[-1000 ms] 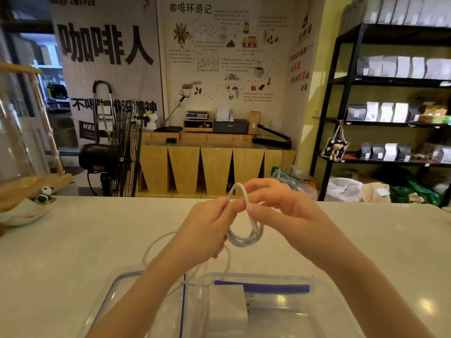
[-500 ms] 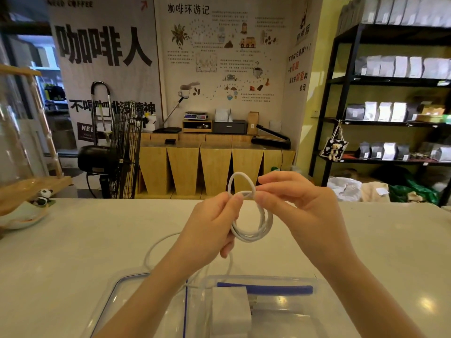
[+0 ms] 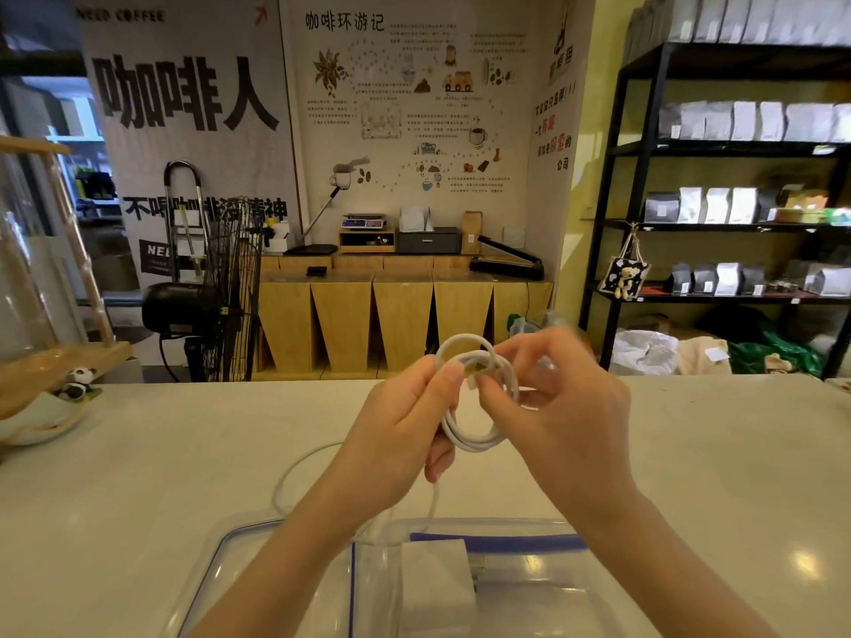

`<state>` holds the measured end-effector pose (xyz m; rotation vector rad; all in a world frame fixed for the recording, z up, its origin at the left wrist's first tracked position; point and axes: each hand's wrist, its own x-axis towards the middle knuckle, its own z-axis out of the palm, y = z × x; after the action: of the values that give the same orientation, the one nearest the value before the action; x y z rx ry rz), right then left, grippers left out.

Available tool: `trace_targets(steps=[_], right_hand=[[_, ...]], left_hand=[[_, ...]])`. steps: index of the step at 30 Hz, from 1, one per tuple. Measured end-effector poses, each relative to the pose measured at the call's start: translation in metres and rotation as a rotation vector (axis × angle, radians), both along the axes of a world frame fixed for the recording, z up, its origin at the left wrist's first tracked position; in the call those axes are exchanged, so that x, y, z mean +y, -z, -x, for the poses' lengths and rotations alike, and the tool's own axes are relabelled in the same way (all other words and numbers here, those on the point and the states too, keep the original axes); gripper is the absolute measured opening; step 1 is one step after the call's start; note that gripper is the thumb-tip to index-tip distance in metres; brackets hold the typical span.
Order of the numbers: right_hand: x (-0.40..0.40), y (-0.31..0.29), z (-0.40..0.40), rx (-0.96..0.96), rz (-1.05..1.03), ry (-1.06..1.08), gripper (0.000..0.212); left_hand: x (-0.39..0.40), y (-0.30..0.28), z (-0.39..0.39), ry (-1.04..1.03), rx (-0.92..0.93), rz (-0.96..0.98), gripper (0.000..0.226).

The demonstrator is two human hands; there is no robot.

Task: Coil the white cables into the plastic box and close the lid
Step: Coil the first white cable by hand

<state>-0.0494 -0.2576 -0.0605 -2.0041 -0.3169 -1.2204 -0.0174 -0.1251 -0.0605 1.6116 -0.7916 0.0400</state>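
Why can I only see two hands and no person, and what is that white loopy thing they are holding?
The camera sits on the person's head and looks forward and down, so you see what they see: their own arms and hands, not their face. There is no machine here, just bare hands.

The left hand and the right hand are both pinching a white cable that is wound into a small ring, held up above a pale counter. A loose part of the cable hangs down and curls on the counter.

Close to the person lies a clear plastic box with a blue strip, and beside it its clear lid, which is off. Something white and blocky already sits in the box. Behind the counter is a coffee shop.
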Motion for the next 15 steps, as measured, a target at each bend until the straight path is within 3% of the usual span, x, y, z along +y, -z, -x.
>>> trace_targets(steps=[3,8,12,15], right_hand=[[-0.004,-0.005,0.000,0.236,-0.275,-0.251,0.033],[-0.007,-0.008,-0.003,0.417,-0.183,-0.555,0.017],[-0.008,-0.003,-0.007,0.450,-0.173,-0.568,0.014],[-0.011,-0.003,-0.008,0.404,-0.063,-0.491,0.026]], left_hand=[[0.001,-0.001,0.000,0.034,0.015,0.015,0.029],[0.002,-0.004,0.000,0.100,0.102,0.062,0.031],[0.001,-0.003,0.001,0.105,0.152,0.041,0.032],[0.000,-0.003,0.001,0.117,0.158,0.012,0.034]])
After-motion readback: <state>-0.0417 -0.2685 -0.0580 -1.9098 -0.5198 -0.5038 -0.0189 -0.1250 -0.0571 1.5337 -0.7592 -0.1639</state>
